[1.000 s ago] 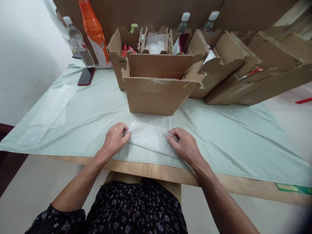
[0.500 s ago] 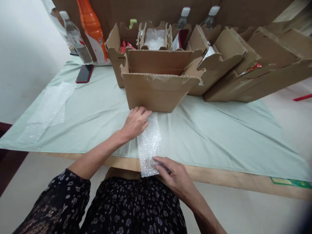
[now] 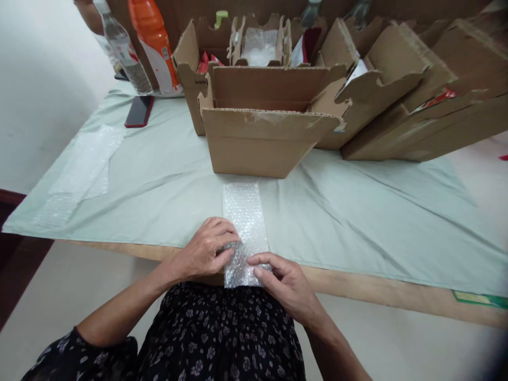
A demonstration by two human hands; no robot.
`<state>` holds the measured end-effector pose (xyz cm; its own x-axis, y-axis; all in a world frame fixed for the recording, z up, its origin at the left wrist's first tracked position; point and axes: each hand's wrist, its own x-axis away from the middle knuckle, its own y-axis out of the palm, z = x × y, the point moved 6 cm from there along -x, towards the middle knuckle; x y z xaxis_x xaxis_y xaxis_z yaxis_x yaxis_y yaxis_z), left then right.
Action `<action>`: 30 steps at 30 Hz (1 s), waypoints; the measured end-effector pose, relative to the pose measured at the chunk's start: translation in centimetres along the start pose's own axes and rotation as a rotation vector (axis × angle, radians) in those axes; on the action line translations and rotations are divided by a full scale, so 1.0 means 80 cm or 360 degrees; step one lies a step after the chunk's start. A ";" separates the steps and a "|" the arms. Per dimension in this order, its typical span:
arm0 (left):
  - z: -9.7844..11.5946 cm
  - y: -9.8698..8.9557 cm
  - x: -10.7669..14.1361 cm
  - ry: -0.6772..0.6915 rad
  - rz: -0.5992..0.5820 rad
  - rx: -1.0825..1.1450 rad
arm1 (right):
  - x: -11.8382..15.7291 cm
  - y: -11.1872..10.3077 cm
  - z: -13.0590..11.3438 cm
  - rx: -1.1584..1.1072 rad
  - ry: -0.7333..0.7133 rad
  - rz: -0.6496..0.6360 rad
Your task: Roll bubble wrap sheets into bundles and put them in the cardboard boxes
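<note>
A narrow piece of bubble wrap (image 3: 246,209) lies lengthwise before me, its near end reaching past the table's front edge. On its left side is my left hand (image 3: 212,246), fingers bent over the edge and thumb below them, gripping the plastic. My right hand (image 3: 283,283) holds the near right edge between thumb and forefinger; its other fingers are curled and partly hidden. Just beyond the far end of the bubble wrap stands an open cardboard box (image 3: 254,143), apart from both hands.
More bubble wrap (image 3: 85,169) lies at the left beside a phone (image 3: 138,111). An orange bottle (image 3: 154,47) and a clear bottle (image 3: 127,53) stand at the back left. Several cardboard holders (image 3: 381,69) with packets line the back and right. Pale green cloth (image 3: 357,211) covers the table.
My left hand has come back from the far end of the bubble wrap, by the box, to its near left edge. My right hand has stayed nearly in place.
</note>
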<state>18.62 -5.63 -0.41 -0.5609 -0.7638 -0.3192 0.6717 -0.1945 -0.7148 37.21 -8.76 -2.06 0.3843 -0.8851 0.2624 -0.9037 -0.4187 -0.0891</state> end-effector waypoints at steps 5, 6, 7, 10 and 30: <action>0.012 -0.016 0.013 0.0002 0.0092 0.0373 | 0.005 0.001 0.024 -0.0606 0.0207 0.0217; 0.017 -0.015 0.016 0.0022 0.0072 0.0384 | 0.005 0.001 0.025 -0.0697 0.0197 0.0242; 0.022 -0.012 0.020 0.0042 0.0055 0.0357 | 0.005 0.002 0.024 -0.0774 0.0174 0.0245; 0.033 0.001 0.025 0.0054 0.0149 0.0127 | 0.003 0.007 0.017 -0.0916 0.0111 0.0147; 0.025 0.001 0.006 -0.0052 0.0281 0.0009 | -0.001 -0.009 -0.043 0.1075 -0.1004 0.0664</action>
<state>19.38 -7.20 0.60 -0.4182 -0.8059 -0.4191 0.7612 -0.0591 -0.6458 37.17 -7.71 1.29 0.2687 -0.8507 -0.4518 -0.7679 0.0940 -0.6336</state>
